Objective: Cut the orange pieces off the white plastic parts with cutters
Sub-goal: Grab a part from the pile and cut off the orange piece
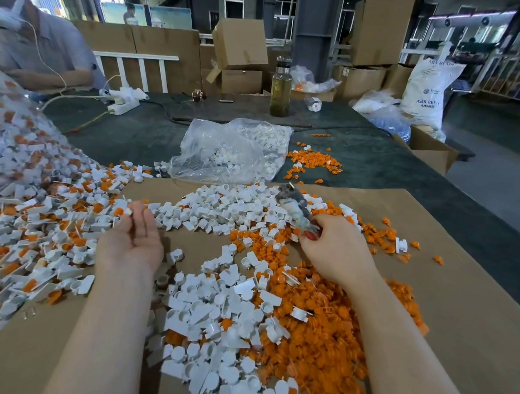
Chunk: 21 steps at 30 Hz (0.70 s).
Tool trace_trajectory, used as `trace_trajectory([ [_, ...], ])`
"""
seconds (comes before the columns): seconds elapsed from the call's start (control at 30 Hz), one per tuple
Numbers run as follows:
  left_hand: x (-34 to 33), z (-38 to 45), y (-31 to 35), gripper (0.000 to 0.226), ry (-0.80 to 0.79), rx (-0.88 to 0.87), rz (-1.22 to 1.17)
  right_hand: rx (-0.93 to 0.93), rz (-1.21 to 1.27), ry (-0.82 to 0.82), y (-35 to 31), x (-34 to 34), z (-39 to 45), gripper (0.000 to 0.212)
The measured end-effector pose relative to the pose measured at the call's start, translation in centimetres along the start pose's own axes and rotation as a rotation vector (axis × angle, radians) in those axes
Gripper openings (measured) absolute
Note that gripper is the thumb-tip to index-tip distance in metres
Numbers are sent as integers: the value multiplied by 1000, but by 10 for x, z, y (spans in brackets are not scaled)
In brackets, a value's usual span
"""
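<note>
The cutters [295, 210] are held in the right hand [336, 249], whose fingers are wrapped around the red handles; the blurred head points up and away to the far left. The left hand [130, 236] is held palm-up with fingers loosely apart, and a small white piece [128, 211] is seen at its fingertips. Uncut white parts with orange pieces [45, 219] are heaped at the left. Trimmed white parts [219, 313] are piled near, between the forearms, on a cardboard sheet [456, 292]. Cut orange pieces [330, 332] are spread to the right of them. Farther off, a clear plastic bag [231, 151] of white parts is laid on the dark table [386, 171], with a bottle [281, 88] beyond it.
</note>
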<state>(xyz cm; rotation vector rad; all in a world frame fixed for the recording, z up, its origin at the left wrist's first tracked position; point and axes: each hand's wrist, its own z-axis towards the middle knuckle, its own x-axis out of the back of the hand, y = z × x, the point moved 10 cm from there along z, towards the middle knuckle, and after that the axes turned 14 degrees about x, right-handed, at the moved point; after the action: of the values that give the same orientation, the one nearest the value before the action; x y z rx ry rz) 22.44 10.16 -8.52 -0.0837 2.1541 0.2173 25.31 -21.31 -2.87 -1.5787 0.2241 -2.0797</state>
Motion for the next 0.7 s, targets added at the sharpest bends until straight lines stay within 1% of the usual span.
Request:
trace_trajectory([
  [0.17,-1,-1,9,31,-96,-36,-150,16,-60,-34,-4,-8,0,22],
  [0.27,-5,0,9,38,-130,-35,-91,29,-90,-66,-8,-14,1,9],
  [0.3,-6,0,6,39,-115,-23,-22,33,-111,-76,-8,-16,1,10],
  [0.33,-7,-2,3,39,-78,-20,109,39,-129,-86,-9,-18,2,13],
  [0.4,-14,-6,-3,27,28,-59,539,50,-150,-99,-10,-22,2,15],
  [0.47,-25,-12,-11,14,84,-148,969,52,-159,-106,-11,-24,3,17],
  [0.53,-38,-21,-25,9,58,-258,1345,56,-165,-122,-12,-27,4,18],
  [0.6,-45,-29,-52,7,-36,-329,1704,59,-163,-132,-12,-29,4,18],
  [0.63,-45,-30,-65,7,-70,-345,1841,60,-160,-132,-13,-29,4,18],
  [0.7,-41,-28,-80,9,-43,-407,2091,64,-156,-125,-14,-28,4,17],
])
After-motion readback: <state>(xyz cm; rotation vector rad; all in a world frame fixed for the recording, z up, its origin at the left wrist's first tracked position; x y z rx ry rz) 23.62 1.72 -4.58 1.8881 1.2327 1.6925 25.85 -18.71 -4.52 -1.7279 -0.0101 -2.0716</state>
